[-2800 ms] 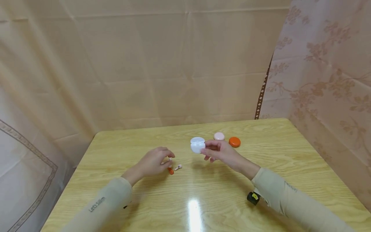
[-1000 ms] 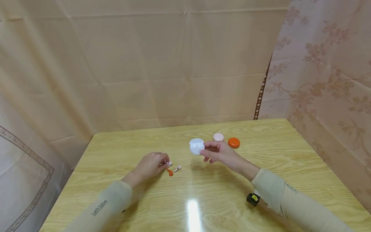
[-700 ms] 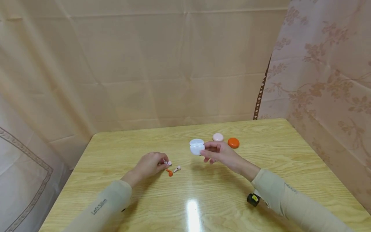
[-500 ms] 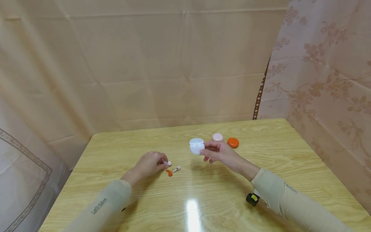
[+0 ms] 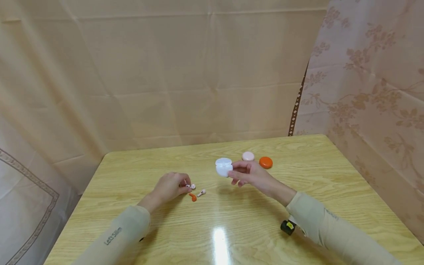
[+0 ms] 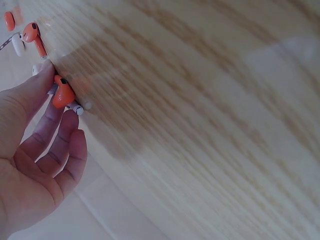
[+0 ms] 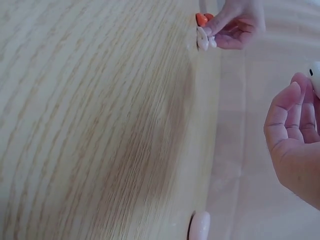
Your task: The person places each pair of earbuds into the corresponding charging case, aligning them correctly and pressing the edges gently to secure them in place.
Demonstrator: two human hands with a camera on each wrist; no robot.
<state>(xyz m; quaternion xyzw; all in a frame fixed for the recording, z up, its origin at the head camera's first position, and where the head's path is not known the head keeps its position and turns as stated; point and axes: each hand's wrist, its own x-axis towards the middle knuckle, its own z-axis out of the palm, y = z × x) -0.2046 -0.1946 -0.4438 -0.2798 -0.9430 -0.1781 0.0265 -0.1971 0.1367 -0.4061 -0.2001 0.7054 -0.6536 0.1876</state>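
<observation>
Right hand (image 5: 250,176): grip clamped on open white case (image 5: 224,167), unchanged, raised above desk (image 5: 265,213). Left hand (image 5: 169,187) has shifted left, fingers at white earbud (image 5: 193,186); can't tell if pinched. Orange earbud (image 5: 193,198) now bared, pale earbud (image 5: 201,192) near; picking seems unfinished.

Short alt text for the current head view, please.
A person's right hand holds an open white plastic earbud case above a yellowish wood-grain table. The left hand bends over at least one small whitish earbud, grip unclear, beside an orange earbud and a pale pink earbud. Beyond lie a round pale pink case and a round orange case.
</observation>
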